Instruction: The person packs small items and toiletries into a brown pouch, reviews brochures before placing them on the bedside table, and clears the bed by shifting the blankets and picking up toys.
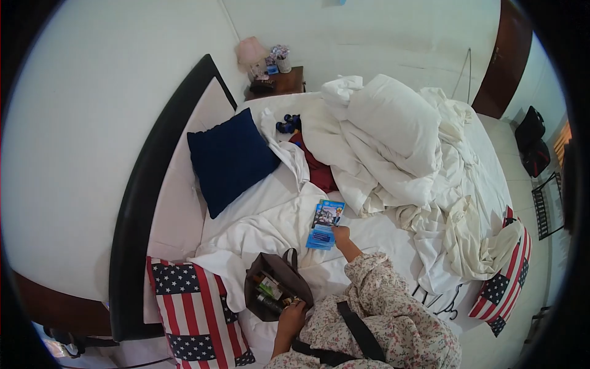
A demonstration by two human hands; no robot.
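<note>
My right hand [341, 237] pinches the right edge of several blue leaflets [324, 227] with a printed picture, held just above the white bed sheet. Nearer to me, a dark brown bag [295, 284] sits open on the bed with its strap standing up. Inside it lie a green-and-white packet [268, 287] and a dark cylindrical item [268, 302]. My left hand [292, 315] is closed at the bag's near rim, its fingers curled over the edge; its fingertips are partly hidden.
A navy cushion [232, 161] leans by the headboard [141, 190]. Flag-patterned cushions lie at left [198, 307] and right [507, 277]. A heaped white duvet [393, 135], a dark red cloth [318, 169] and blue dumbbells [287, 123] are farther back. A lamp [252, 52] stands on the nightstand [287, 81].
</note>
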